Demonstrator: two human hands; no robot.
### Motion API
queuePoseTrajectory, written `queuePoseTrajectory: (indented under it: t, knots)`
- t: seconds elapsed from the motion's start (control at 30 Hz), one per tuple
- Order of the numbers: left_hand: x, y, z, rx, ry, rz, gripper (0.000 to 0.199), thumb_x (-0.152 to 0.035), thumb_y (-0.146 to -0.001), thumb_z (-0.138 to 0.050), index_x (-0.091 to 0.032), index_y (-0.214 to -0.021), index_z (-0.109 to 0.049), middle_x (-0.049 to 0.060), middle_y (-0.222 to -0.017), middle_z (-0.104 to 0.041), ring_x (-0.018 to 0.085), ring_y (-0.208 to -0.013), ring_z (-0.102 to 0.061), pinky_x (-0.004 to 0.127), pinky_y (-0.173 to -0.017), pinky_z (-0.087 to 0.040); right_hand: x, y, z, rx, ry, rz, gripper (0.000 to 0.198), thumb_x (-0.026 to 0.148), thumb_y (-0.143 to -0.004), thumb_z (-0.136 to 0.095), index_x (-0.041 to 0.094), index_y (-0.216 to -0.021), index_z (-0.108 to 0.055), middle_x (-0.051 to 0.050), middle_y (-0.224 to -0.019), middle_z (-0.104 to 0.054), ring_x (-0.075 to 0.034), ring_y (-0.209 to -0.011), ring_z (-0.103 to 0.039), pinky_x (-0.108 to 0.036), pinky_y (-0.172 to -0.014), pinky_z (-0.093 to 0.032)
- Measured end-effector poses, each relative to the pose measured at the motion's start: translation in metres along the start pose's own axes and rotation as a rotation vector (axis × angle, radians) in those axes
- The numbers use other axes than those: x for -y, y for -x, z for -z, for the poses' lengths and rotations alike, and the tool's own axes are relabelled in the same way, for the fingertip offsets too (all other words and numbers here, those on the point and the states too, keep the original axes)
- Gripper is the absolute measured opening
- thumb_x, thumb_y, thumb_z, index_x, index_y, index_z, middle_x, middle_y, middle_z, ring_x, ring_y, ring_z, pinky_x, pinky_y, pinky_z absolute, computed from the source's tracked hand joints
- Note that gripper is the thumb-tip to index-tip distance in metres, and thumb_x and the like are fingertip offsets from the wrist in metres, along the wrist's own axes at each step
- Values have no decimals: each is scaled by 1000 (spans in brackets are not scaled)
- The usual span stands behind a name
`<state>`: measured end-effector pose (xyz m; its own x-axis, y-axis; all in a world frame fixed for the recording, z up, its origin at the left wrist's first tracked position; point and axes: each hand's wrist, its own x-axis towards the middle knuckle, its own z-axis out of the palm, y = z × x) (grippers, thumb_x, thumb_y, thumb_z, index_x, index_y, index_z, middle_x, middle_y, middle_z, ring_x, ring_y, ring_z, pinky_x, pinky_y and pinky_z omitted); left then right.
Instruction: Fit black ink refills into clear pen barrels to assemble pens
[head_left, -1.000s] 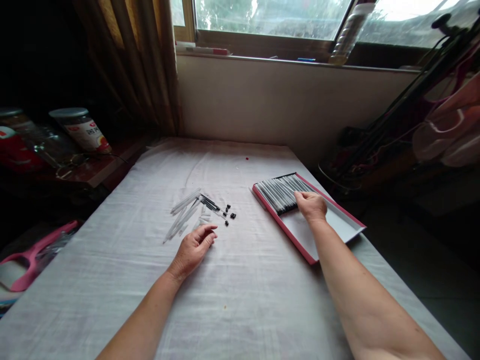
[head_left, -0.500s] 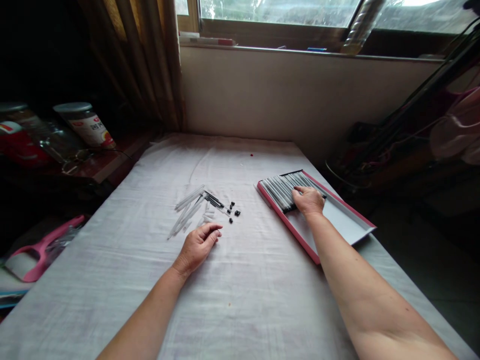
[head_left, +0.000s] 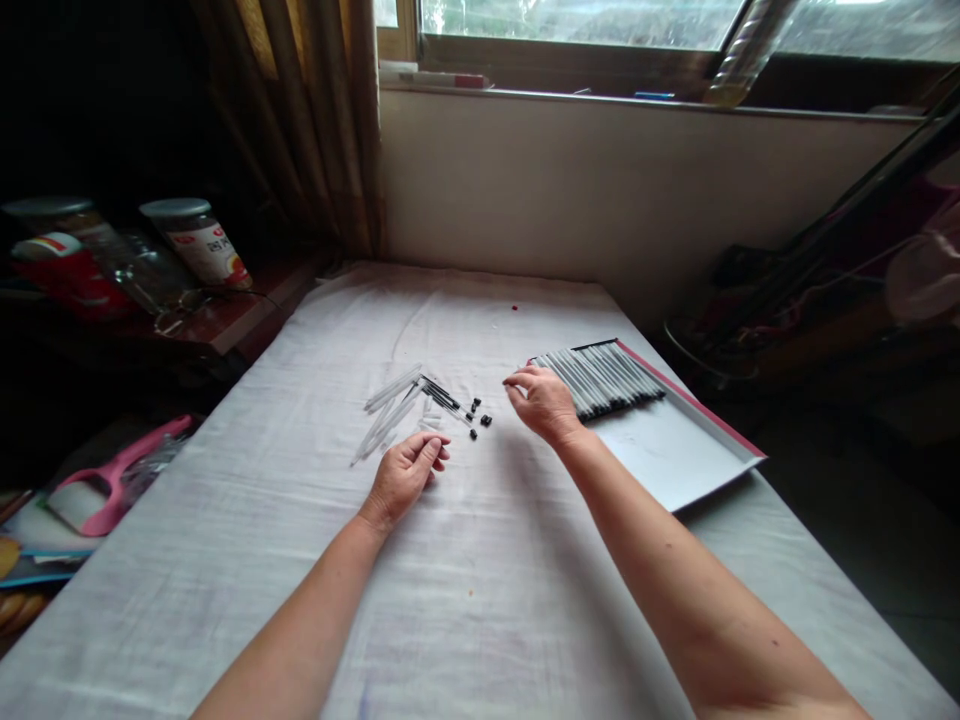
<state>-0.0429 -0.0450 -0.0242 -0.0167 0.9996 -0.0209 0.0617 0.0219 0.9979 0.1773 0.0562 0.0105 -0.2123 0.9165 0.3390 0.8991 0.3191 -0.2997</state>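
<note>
My left hand [head_left: 409, 475] rests low over the cloth with its fingers curled together; anything inside them is hidden. Just beyond it lie clear pen barrels [head_left: 386, 420], dark pen refills [head_left: 441, 393], short whitish translucent pieces [head_left: 430, 415] and small black plugs [head_left: 486, 421]. My right hand [head_left: 541, 400] hovers at the near left side of a shallow box [head_left: 652, 465], its fingers stretched out to the left and nothing visible in them. A row of assembled pens [head_left: 611, 375] with black ends fills the far part of the box. My right arm covers the box's near left wall.
A pale cloth [head_left: 450, 620] covers the table. Pink scissors-like handles [head_left: 112, 480] lie past its left edge. A labelled jar [head_left: 206, 245] and eyeglasses [head_left: 176, 315] are on a dark side surface. A wall [head_left: 525, 190] and window stand behind.
My right hand has come away from the pens in the box and moved left. My left hand stays nearly in place, its fingers a little more curled. The view has shifted slightly.
</note>
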Motion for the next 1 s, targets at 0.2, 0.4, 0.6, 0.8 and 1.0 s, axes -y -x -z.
queuePoseTrajectory:
  t: [0.2,0.4,0.6,0.8,1.0]
  knots:
    - [3,-7,11,-187,19,-99,41,-55,-79,-60,-15,-81,-67,-1,-58,-58,8,-46,-52,17,-41,-38,56,-2,-38,209,-12,45,23,25,-88,-55,26,-100,-75,-5,-106,-72,-20,-100,-62,-27,-85,-44]
    - [5,-21,46,-571,111,-221,31,-48,-83,-58,-18,-78,-60,-8,-47,-43,6,-38,-42,15,-37,-32,87,-26,-55,259,11,168,32,22,-91,-50,31,-114,-70,-3,-112,-69,-20,-103,-59,-27,-86,-44]
    - [8,-29,64,-708,200,-193,29,-46,-83,-58,-18,-77,-57,-9,-48,-42,5,-37,-41,14,-34,-29,109,-49,-64,353,143,360,31,20,-89,-50,27,-113,-69,-6,-116,-66,-23,-106,-55,-32,-87,-44]
    - [14,-32,63,-684,160,-167,31,-48,-83,-57,-17,-78,-58,-8,-49,-44,6,-39,-43,14,-36,-30,108,-54,-60,363,190,407,24,20,-92,-49,21,-106,-68,-10,-114,-66,-25,-107,-54,-33,-87,-43]
    - [12,-28,60,-654,-130,-238,28,-44,-88,-49,-18,-86,-61,-3,-60,-55,9,-49,-53,19,-46,-41,98,-26,-45,299,71,300,25,27,-95,-47,23,-114,-63,-9,-110,-68,-22,-99,-60,-28,-84,-42]
